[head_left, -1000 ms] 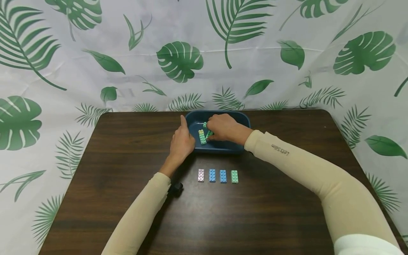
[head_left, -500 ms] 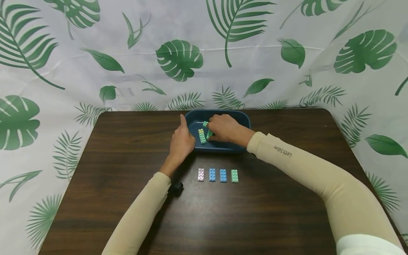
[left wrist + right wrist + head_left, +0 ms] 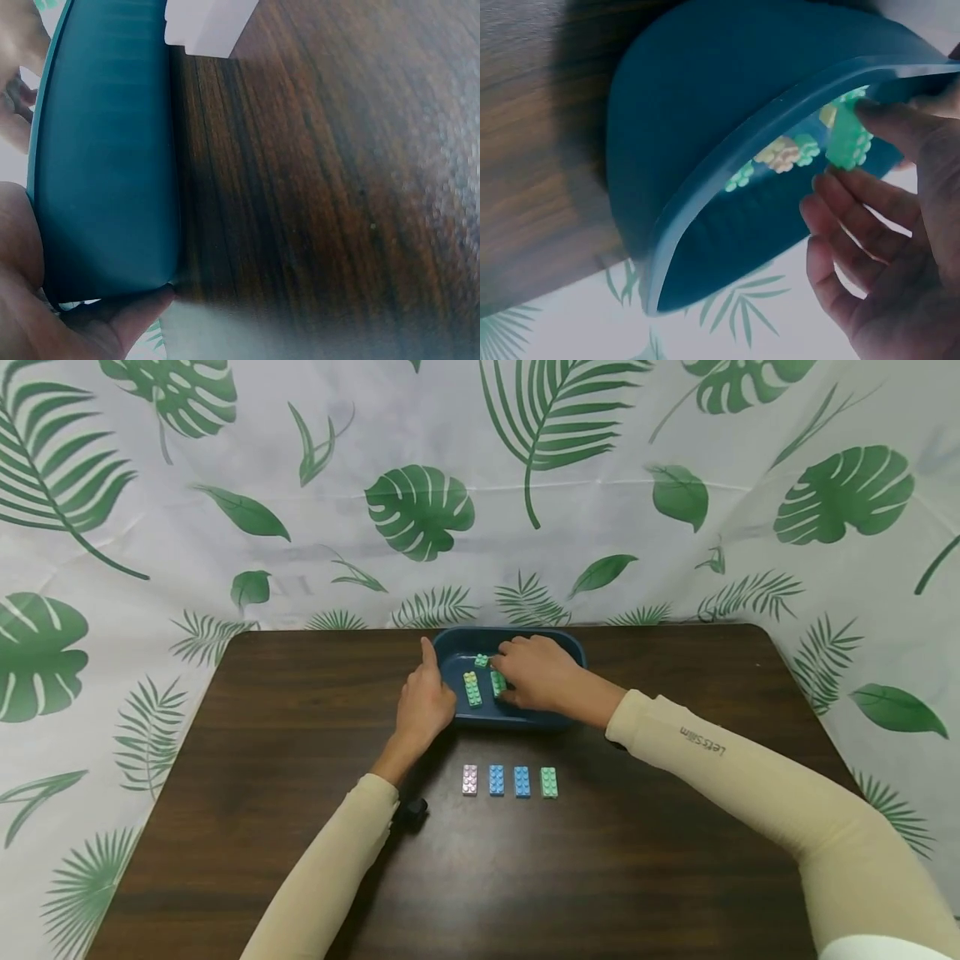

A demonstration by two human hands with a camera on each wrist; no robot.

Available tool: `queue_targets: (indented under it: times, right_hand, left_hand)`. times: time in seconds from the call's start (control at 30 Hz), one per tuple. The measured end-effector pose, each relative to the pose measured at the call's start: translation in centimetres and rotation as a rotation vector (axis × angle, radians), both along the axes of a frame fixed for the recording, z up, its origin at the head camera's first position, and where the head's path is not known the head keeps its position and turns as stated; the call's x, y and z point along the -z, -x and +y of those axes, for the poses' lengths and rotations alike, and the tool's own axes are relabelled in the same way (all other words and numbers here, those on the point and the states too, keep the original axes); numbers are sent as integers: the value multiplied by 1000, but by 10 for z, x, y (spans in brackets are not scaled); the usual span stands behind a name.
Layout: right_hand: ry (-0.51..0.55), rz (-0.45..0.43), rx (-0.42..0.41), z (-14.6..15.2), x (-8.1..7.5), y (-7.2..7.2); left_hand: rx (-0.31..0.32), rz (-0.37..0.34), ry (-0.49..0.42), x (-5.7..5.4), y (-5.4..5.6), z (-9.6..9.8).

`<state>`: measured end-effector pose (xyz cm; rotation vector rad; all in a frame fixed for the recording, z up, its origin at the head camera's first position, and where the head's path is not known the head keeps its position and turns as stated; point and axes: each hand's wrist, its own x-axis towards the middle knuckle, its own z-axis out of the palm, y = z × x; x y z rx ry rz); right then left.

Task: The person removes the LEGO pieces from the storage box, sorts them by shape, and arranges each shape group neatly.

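Observation:
My left hand [image 3: 426, 697] holds the left end of a dark blue plastic bin [image 3: 517, 722]. In the left wrist view its thumb lies over the bin's rim, with a finger against the outside wall. Over the bin's inside, my right hand [image 3: 546, 675] pinches a green toy building brick [image 3: 846, 142] between thumb and fingertips, partly covered by them. To the left of that brick in the head view lie a longer green and yellow brick piece [image 3: 472, 688] and a small green brick [image 3: 482, 660]. The right wrist view also shows peach-coloured studs [image 3: 778, 154] in the bin.
In front of the bin, a spaced row of bricks lies on the dark wooden table [image 3: 637, 860]: pink [image 3: 469, 781], two blue, with one blue brick [image 3: 497, 781] next to the pink, and light green [image 3: 549, 782]. A leaf-patterned cloth [image 3: 300, 543] hangs behind the table.
My right hand has shifted slightly right within the bin, and the green brick at its fingertips shows more upright. The left hand and the row of bricks stay in place.

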<state>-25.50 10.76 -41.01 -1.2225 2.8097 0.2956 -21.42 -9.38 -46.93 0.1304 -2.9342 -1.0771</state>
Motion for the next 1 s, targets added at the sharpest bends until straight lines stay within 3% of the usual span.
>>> queue_targets:
  times: [0.37,0.6,0.63,0.7,0.83,0.87,1.0]
  right_hand:
    - [161,165,36,40,-18,-31]
    - [319,249,-120,70,0,-57]
    - [333,252,-138,73,3,-62]
    - [353,253,-160,80,7,-72]
    - [361,236,-148,91,14,-91]
    - [359,226,-138,93,16,-95]
    - [329,184,-106,104,24,-109]
  left_hand:
    - [-29,-20,-48,-1,2,2]
    - [-45,-3,-101,2,1,1]
    - [-42,10,-118,9,4,-1]
    - [-43,7,-127,8,4,-1]
    - [-43,-1,-120,7,4,-1]
    - [-47,-15,-106,-1,1,2]
    - [-50,-21,-88,-2,1,2]
